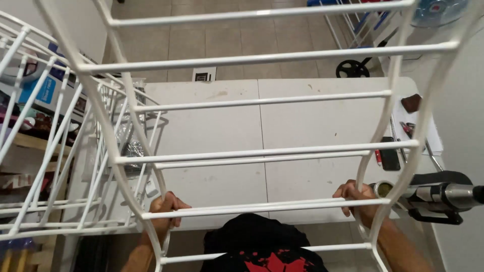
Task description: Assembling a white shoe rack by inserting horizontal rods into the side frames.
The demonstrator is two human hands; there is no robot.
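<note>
White wire rack held upright above white tabletop. Left hand clamped on left side rail, right hand clamped on right rail. More racks stacked left.

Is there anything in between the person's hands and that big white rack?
No. Both hands already grip the white wire rack: the left hand is wrapped round its left side rail, the right hand round its right side rail. Nothing visible sits between them.

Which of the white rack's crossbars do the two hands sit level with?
The double rail second from the bottom of the white rack: the left hand and right hand grip the side uprights at its ends.
</note>
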